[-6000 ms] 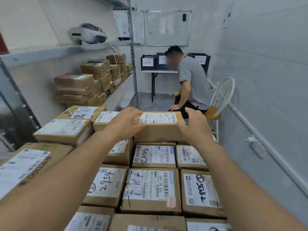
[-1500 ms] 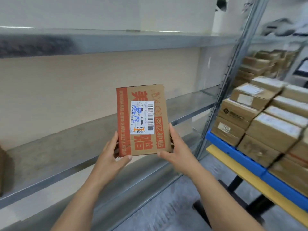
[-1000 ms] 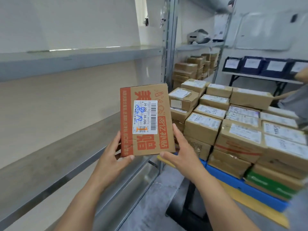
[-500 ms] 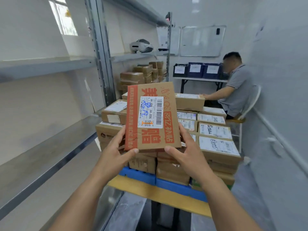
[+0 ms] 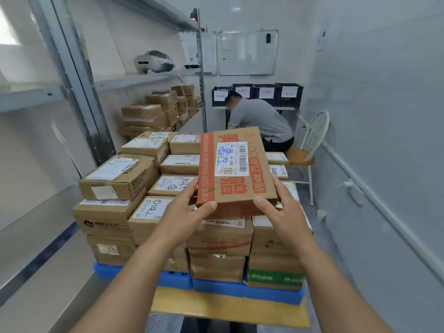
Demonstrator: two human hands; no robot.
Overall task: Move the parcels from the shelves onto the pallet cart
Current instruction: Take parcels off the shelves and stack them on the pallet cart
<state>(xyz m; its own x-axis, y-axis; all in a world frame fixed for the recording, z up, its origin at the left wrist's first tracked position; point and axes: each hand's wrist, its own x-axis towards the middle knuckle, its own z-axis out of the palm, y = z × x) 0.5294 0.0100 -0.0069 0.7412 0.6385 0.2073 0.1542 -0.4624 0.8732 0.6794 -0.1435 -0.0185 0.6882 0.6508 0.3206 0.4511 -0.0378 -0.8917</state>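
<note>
Both hands are out front and they have the flat parcel point(image 5: 236, 169), a brown carton with an orange band down its left side, big orange characters and a white barcode label scribbled in blue. The left hand point(image 5: 187, 212) grips the near left corner, thumb on top, fingers curled along the side edge. The right hand point(image 5: 286, 212) mirrors it at the near right corner, thumb pressed on the top face, fingers wrapped along the right edge. A firm two-handed hold, then, with the carton tilted so that its far edge sits higher than the near one. It hangs right over the stacked parcels point(image 5: 149, 212) on the pallet cart point(image 5: 216, 287), above the near middle of the pile. Whether its near edge touches the box below, I cannot tell. The pile sits several layers deep on the blue pallet, labels up, with a green box point(image 5: 274, 277) at the bottom right corner and a yellow deck point(image 5: 228, 306) under the blue. To the left run the metal shelves point(image 5: 144, 79), with more brown boxes point(image 5: 153, 114) stacked at the far end and a white device point(image 5: 153, 61) on the level above. Beyond the cart a person in a grey shirt point(image 5: 259, 116) bends forward on a white chair point(image 5: 312, 135), facing dark crates point(image 5: 264, 92) on a table beneath a whiteboard point(image 5: 247, 52).
</note>
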